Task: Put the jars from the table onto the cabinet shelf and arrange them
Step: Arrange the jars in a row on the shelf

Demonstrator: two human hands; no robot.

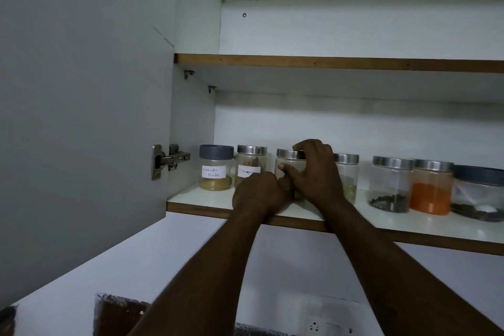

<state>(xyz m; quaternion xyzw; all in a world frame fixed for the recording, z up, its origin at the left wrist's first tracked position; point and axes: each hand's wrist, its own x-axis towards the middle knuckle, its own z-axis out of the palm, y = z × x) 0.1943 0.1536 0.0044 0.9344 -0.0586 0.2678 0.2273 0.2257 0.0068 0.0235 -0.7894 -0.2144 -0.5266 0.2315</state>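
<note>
Head view, and we're looking up into the open cabinet, both arms reaching to the lower shelf point(381, 222). The right hand point(317, 172) is on the third jar point(286, 165) from the left: its fingers point(308, 146) curl over the steel lid and the thumb lies across the front of the glass, so that hand is clamped on it. The left hand point(259, 195) is down at the foot of the same jar, fingers curled in, but its back faces us and we cannot tell whether they actually grip. The jar stands upright on the shelf, near the front edge.

Along the row from the left we have the coriander jar point(216, 169) with a grey lid and a handwritten label, then the cinnamon jar point(249, 162) just beside it, partly covered by the left hand. To the right of the hands there's the seed jar point(349, 174), half hidden behind the right wrist, then the dark-spice jar point(390, 185), the orange-powder jar point(431, 189) touching it, and the wide grey-lidded jar point(480, 194) at the frame's edge.

The cabinet door point(81, 117) hangs open on the left on its hinge point(169, 161), and the upper shelf point(327, 63) runs above
</note>
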